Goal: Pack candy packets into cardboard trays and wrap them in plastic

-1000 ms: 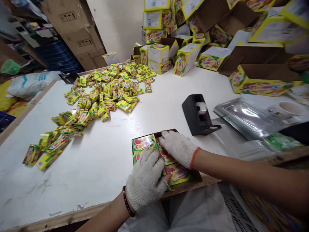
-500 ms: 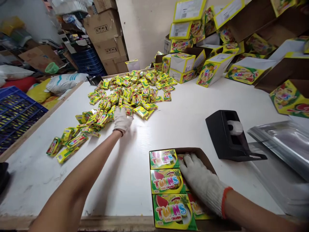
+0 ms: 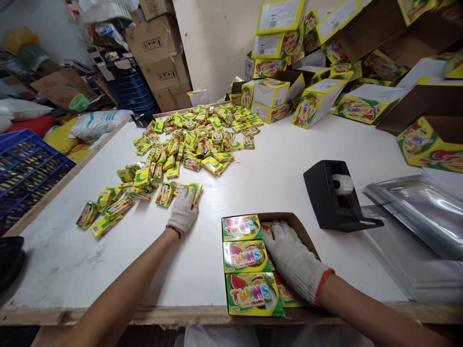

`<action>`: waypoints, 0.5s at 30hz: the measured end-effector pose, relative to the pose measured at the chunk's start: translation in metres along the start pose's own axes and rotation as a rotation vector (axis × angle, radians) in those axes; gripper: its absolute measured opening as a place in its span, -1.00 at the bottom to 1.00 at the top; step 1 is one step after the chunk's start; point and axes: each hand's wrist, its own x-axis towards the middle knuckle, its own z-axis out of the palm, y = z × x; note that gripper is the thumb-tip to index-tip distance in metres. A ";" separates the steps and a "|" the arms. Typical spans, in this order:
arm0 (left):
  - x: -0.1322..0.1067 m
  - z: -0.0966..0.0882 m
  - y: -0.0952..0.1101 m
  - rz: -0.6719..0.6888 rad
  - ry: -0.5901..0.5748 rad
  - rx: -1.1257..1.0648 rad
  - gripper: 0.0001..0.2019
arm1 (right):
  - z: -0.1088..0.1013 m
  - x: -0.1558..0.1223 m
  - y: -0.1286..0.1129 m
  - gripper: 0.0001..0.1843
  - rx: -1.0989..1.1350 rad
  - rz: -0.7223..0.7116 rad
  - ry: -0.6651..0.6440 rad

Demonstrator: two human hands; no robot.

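Observation:
My left hand [image 3: 183, 211], in a white knit glove, is closed over small yellow-green candy boxes [image 3: 194, 191] on the table, just in front of a loose heap of the same boxes [image 3: 191, 140]. An open carton [image 3: 302, 231] stands at the table's front edge. Down its left side lies a column of larger-looking boxes [image 3: 249, 291] printed "TWINS", faces up. Inside the carton's right part, my right hand [image 3: 294, 255], gloved with an orange cuff, bends its fingers down on a candy box [image 3: 266, 230]; the fingertips are partly hidden.
Right of the carton stands a black tape dispenser [image 3: 331, 195], with clear plastic trays [image 3: 415, 231] beyond it. Empty display cartons [image 3: 318, 99] are piled at the back right. A blue crate [image 3: 29, 168] and sacks [image 3: 97, 123] lie past the table's left edge.
My left hand has come back from the heap toward me, bringing a few candy boxes apart from it. My right hand stays in the carton. The view has shifted slightly.

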 end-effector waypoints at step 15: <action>-0.067 -0.066 0.069 0.030 0.256 -0.805 -0.53 | -0.100 -0.006 -0.023 -0.52 1.525 -0.041 -0.170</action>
